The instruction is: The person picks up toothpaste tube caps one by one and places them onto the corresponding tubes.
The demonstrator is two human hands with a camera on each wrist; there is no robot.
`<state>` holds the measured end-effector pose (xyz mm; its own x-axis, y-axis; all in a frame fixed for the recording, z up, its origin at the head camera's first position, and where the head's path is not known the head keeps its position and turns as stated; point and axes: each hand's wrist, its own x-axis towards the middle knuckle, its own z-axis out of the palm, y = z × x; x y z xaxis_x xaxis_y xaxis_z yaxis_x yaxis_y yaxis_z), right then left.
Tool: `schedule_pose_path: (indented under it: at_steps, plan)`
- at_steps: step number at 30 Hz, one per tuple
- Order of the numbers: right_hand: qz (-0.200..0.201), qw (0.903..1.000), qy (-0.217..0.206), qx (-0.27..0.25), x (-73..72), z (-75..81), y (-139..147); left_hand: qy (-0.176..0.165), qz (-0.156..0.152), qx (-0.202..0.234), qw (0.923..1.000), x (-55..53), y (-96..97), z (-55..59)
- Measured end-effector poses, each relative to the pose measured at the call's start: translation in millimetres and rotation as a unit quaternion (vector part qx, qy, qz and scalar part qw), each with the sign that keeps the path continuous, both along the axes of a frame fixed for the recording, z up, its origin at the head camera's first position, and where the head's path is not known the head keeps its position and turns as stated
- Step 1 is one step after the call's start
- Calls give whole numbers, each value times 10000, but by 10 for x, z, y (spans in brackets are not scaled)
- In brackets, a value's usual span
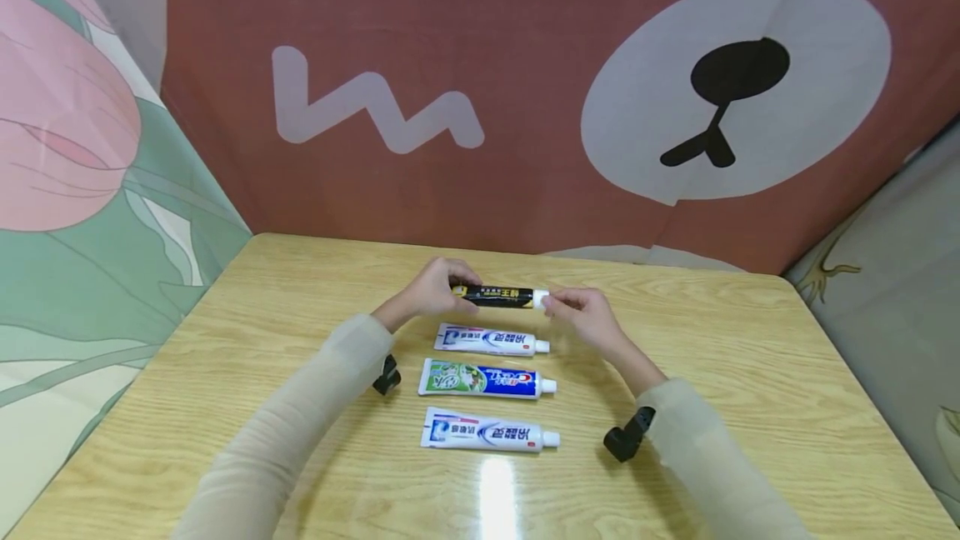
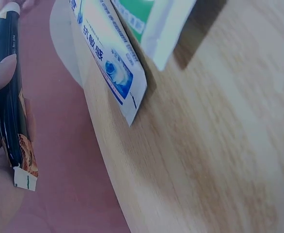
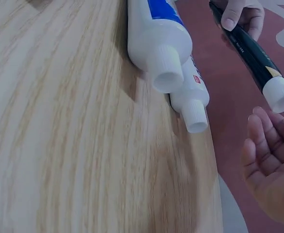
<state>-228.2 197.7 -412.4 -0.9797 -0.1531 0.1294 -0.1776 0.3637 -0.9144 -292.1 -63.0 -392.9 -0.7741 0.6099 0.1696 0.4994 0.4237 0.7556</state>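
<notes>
A black toothpaste tube [image 1: 504, 297] with a white cap [image 1: 540, 299] is held level above the far part of the table. My left hand [image 1: 437, 286] grips its flat end, with the thumb [image 2: 4, 73] lying along the tube in the left wrist view. At the cap end, my right hand [image 1: 592, 317] pinches the white cap between thumb and finger; its other fingers [image 3: 265, 145] are loosely bent below. Nearest beneath the held tube lies a white-and-blue toothpaste tube [image 1: 487, 340].
Further toward me lie a green-and-blue toothpaste tube [image 1: 483, 379] and another white-and-blue tube [image 1: 483, 430], all capped ends pointing right. The wood-grain table [image 1: 300, 423] ends at a brown cartoon-print cloth [image 1: 420, 198] behind it. Black wrist cameras [image 1: 628, 436] sit at both sleeves.
</notes>
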Motion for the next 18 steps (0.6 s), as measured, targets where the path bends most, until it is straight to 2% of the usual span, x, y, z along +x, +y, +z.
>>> schedule_pose_path:
  at_steps: [6,14,18]
  plan:
    - [-121,9995,-169,-231,-3,-35,-28,-3,65,-88,9999,-4,-15,1]
    - [235,9971,214,-695,28,-72,-14,77,79,-58,9999,4,-22,1]
    - [-24,9982,151,-587,24,-50,-56,135,60,-35,9999,15,-18,-1]
